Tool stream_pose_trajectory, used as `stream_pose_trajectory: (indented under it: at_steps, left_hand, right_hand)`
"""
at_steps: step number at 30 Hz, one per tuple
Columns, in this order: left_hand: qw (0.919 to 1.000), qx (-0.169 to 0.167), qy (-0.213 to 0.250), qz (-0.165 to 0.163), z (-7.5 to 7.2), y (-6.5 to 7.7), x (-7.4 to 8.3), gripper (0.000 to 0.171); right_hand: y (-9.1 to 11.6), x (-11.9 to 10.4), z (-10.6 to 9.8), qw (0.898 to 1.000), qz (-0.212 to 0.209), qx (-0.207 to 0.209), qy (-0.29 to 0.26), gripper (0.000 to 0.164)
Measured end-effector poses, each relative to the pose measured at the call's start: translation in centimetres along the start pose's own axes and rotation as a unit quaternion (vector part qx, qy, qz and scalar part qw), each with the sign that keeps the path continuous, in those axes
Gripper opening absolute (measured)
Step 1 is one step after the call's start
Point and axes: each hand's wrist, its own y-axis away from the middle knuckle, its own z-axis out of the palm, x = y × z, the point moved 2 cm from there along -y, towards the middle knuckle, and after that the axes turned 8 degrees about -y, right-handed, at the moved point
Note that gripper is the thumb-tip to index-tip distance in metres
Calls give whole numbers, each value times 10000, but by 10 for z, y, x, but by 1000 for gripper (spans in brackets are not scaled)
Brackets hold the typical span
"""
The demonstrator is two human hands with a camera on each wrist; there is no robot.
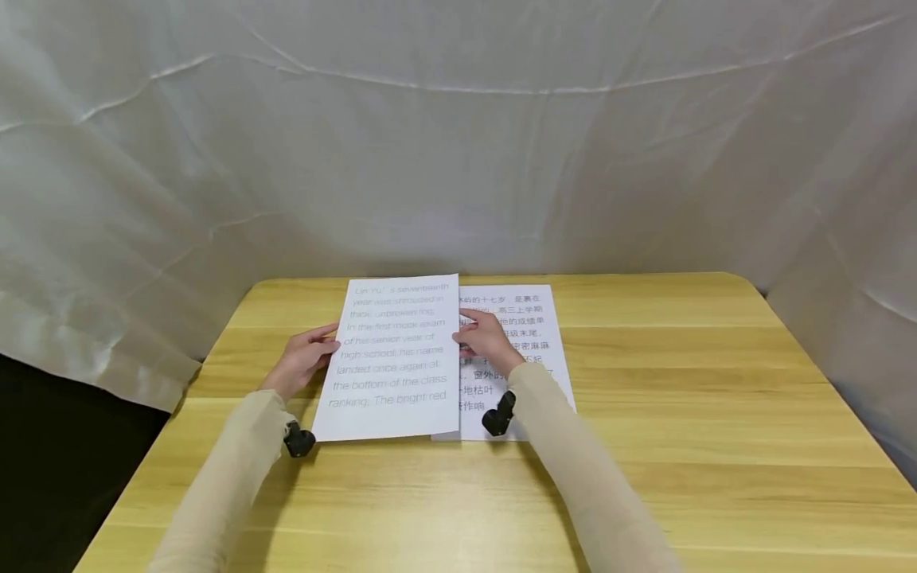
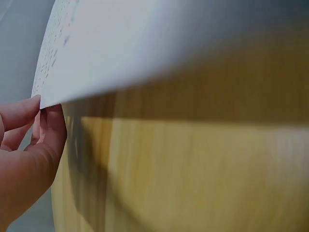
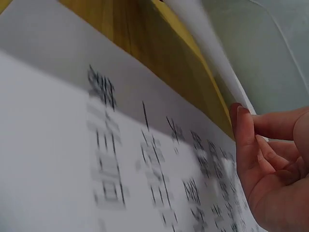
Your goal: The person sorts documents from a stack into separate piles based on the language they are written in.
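The left hand (image 1: 301, 360) pinches a white English-printed paper sheet (image 1: 392, 358) at nine o'clock, the right hand (image 1: 489, 339) at three, partly over a white Chinese-printed paper sheet (image 1: 533, 328).

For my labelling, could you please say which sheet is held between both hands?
The English sheet, pinched at opposite edges by left hand and right hand; the Chinese sheet lies on the table.

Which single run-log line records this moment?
left hand: pinches English sheet edge; right hand: pinches opposite edge; sheet: raised; Chinese sheet: on table, partly hidden
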Motion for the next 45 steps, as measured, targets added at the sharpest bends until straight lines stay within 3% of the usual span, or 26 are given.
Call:
stream_pose_trajectory:
  at_steps: [10,19,27,45]
  left_hand:
    - [9998,108,-179,25,-30,2,-8,53]
    - [9995,2,-328,-51,-46,9,-10,52]
    - [9975,173,-665,-148,-51,9,-8,50]
    - [9968,269,-745,-50,-56,6,-12,50]
  right_hand:
    - [-5,-2,33,9998,-14,-85,-197,63]
    - [-6,1,52,9995,-78,-291,113,65]
    - [-6,-2,59,9992,-14,-361,164,66]
    - [-6,-1,62,9981,15,-491,373,64]
